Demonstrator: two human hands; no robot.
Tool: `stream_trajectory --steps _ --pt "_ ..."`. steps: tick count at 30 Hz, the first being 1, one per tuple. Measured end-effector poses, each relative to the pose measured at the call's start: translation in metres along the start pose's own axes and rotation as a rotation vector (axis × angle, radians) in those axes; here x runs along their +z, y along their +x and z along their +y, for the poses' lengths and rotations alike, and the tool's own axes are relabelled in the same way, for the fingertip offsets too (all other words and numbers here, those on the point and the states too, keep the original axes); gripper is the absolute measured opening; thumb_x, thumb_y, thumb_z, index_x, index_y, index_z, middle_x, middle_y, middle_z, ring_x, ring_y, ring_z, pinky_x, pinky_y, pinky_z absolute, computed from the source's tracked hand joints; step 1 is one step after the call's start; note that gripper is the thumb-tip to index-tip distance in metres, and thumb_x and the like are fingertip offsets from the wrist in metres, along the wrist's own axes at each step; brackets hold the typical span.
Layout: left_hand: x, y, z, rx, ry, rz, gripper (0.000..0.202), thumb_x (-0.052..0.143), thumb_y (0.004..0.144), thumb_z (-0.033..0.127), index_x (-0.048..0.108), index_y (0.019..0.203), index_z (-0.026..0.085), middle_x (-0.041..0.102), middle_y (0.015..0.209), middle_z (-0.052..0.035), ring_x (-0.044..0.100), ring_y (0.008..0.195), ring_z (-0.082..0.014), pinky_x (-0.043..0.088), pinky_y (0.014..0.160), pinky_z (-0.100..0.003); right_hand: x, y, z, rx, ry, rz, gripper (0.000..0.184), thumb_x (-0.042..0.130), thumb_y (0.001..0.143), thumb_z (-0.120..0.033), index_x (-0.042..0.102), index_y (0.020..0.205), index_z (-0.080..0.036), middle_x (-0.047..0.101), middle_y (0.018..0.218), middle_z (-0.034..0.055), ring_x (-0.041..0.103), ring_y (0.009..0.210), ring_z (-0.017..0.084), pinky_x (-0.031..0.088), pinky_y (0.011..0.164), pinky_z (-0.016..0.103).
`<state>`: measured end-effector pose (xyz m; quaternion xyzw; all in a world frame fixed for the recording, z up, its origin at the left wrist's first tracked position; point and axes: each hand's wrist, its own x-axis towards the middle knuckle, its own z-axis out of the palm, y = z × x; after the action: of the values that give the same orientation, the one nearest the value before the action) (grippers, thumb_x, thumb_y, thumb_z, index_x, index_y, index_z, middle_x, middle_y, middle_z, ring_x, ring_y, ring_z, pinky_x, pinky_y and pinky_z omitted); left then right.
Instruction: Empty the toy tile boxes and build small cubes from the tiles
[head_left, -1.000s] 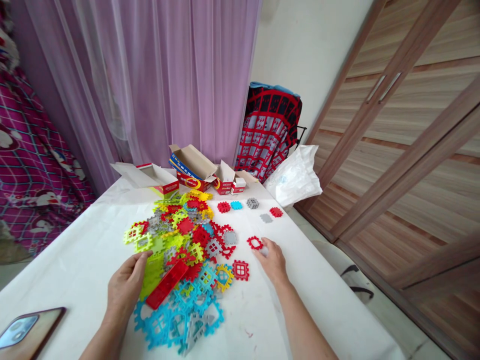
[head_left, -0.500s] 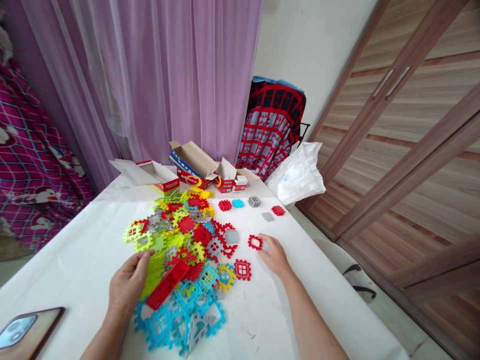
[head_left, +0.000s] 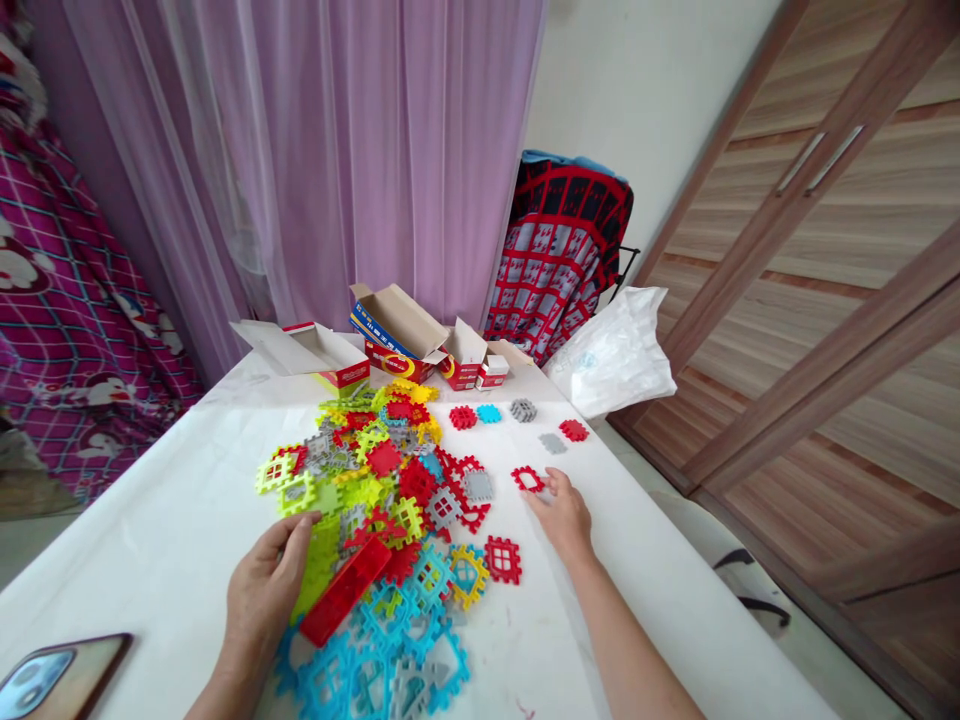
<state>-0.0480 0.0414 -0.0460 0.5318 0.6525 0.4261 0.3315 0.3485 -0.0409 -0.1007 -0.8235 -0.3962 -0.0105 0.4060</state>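
Observation:
My right hand [head_left: 564, 513] has its thumb and fingers at the near right edge of a red square frame piece [head_left: 527, 479] with notched edges, gripping it low over the white table. My left hand [head_left: 271, 572] is closed, thumb against curled fingers, beside a lime-green plate [head_left: 321, 560]. Whatever it may hold is hidden. Between the hands spreads a heap of interlocking plastic pieces, with a long red block [head_left: 345, 592] and blue window pieces [head_left: 337, 668] nearest me. A red window piece [head_left: 502, 560] and a yellow piece [head_left: 469, 577] lie at the heap's right edge.
Grey tiles [head_left: 523, 410], a flat grey tile [head_left: 553, 443], red tiles [head_left: 574, 430] and a blue tile [head_left: 489, 414] lie at the back right. Behind are opened boxes [head_left: 397, 320] and a white plastic bag [head_left: 611, 350]. A phone [head_left: 64, 675] rests front left.
The view has shifted slightly, so most things appear farther right. My right hand and the red frame piece have moved a little away from me. My left hand stays beside the heap.

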Motion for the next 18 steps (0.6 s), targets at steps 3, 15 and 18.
stream_trajectory --steps 3,15,18 --pt "0.0 -0.001 -0.001 0.003 -0.012 -0.012 0.046 0.051 0.061 0.059 0.074 0.08 0.024 0.076 0.093 -0.0052 0.066 0.098 -0.0312 0.051 0.089 -0.04 0.018 0.013 -0.013 0.102 0.141 0.039 0.056 0.069 0.064 -0.048 0.055 0.113 -0.024 0.07 0.101 0.0077 0.064 0.091 0.028 0.048 0.079 0.04" --pt "0.001 -0.001 -0.006 -0.094 -0.121 -0.019 0.051 0.06 0.049 0.069 0.074 0.074 0.027 0.076 0.096 -0.005 0.063 0.109 -0.0348 0.049 0.099 -0.044 0.099 0.072 -0.105 0.059 0.218 0.048 0.063 0.07 0.063 -0.047 0.053 0.119 -0.022 0.069 0.105 0.0069 0.062 0.097 0.026 0.042 0.084 0.037" --pt "0.001 -0.001 -0.006 -0.129 -0.104 -0.029 0.056 0.061 0.045 0.075 0.074 0.073 0.028 0.076 0.096 -0.0047 0.062 0.11 -0.0358 0.048 0.101 -0.045 0.109 0.077 -0.109 0.029 0.143 0.003 0.062 0.069 0.066 -0.043 0.053 0.121 -0.021 0.068 0.106 0.0076 0.061 0.1 0.027 0.041 0.086 0.037"
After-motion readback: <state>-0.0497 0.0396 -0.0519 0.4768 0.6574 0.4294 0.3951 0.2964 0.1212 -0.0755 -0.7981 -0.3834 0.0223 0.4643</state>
